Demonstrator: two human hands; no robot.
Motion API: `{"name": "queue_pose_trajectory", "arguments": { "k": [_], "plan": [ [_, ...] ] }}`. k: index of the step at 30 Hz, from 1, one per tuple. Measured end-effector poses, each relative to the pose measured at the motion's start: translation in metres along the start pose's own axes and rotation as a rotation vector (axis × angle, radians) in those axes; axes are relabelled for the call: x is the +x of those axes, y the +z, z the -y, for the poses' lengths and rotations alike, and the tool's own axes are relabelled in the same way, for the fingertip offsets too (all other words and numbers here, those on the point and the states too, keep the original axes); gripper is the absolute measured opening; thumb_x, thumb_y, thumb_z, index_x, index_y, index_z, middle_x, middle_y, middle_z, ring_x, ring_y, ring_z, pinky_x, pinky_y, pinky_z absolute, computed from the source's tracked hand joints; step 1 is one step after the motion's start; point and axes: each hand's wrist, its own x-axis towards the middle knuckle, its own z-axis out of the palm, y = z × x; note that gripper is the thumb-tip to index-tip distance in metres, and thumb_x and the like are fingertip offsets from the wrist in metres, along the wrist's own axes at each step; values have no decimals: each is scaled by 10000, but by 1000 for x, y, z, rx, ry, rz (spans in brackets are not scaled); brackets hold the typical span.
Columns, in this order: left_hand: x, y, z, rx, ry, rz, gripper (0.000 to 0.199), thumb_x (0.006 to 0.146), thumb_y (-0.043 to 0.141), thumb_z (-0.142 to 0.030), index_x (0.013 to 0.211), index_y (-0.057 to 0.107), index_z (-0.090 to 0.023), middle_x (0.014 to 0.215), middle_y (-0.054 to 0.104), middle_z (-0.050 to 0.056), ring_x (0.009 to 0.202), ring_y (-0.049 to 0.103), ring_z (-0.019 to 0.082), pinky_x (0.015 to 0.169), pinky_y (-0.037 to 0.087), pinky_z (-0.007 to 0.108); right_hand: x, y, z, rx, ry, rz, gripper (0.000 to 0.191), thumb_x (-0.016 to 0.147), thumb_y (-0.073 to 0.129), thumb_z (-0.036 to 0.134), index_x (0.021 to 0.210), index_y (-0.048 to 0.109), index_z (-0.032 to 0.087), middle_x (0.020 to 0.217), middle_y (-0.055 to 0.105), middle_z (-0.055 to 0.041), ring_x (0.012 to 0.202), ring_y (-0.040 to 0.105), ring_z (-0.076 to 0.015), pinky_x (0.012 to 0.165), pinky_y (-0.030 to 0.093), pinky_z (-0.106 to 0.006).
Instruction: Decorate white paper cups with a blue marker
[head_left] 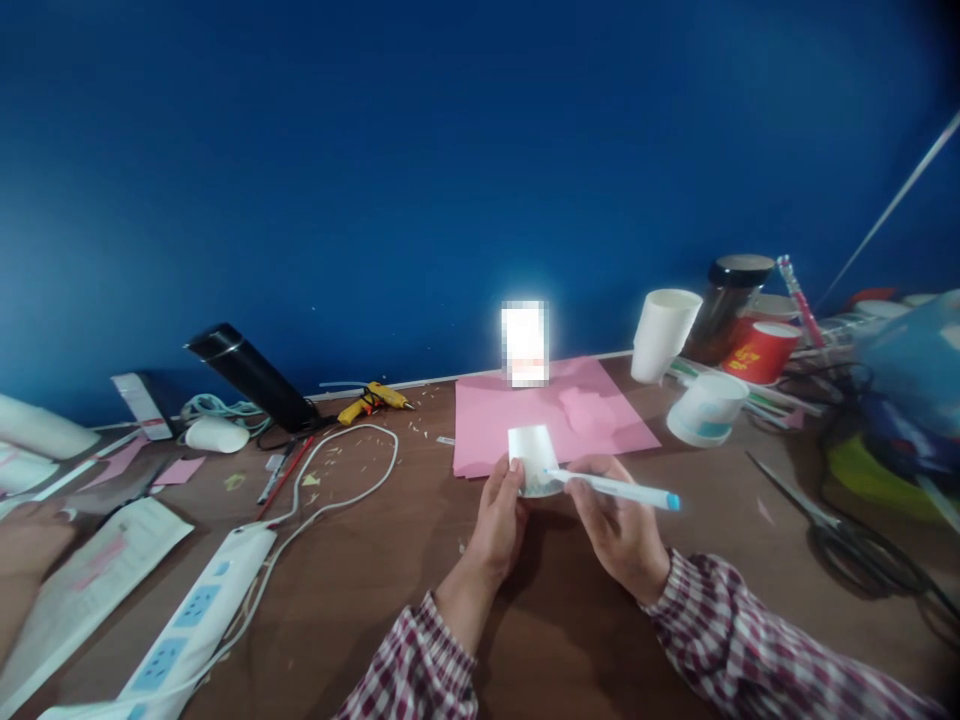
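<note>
My left hand (500, 515) pinches the left edge of a small white paper piece (534, 450), its lower edge rounded. Whether it is flat card or part of a paper cup I cannot tell. In my right hand (619, 520) is a white marker (630, 490) with a light blue end pointing right. The marker's tip meets the right side of the white piece. Pink paper sheets (487, 440) lie just beyond both hands, and a bright, pixelated upright object (525, 343) stands at their far edge.
To the left are a power strip (180, 620), a yellow glue gun (375, 402), a black bottle (251, 375) and another person's hand (34, 560). On the right lie scissors (840, 530), near white paper cups (664, 335), a red cup (761, 352) and a dark-lidded jar (724, 310).
</note>
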Motion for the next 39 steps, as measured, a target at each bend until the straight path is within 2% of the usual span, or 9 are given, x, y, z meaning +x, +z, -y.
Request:
{"name": "queue_pose_trajectory", "arguments": {
  "k": [15,31,39],
  "plan": [
    [-1,0,2,15,12,26,286,812,719,-395,982,689,-167,942,738,50,894,675,203,917,460,350,3,0,2,-60,-47,-15,75,952,542,268,955,586,207,823,653,-24,703,643,-157,650,526,-253],
    [0,1,2,8,6,-9,292,787,745,-389,960,683,-162,906,723,40,827,655,178,834,470,320,1,-2,1,-79,-58,4,75,956,530,260,940,583,209,808,635,-12,692,624,-145,643,510,-243],
    [0,1,3,3,15,1,268,794,738,-378,954,685,-169,901,728,34,821,661,175,865,471,328,2,-1,2,-86,-65,2,68,955,532,255,937,580,210,806,635,-11,690,623,-144,639,507,-242]
  ]
}}
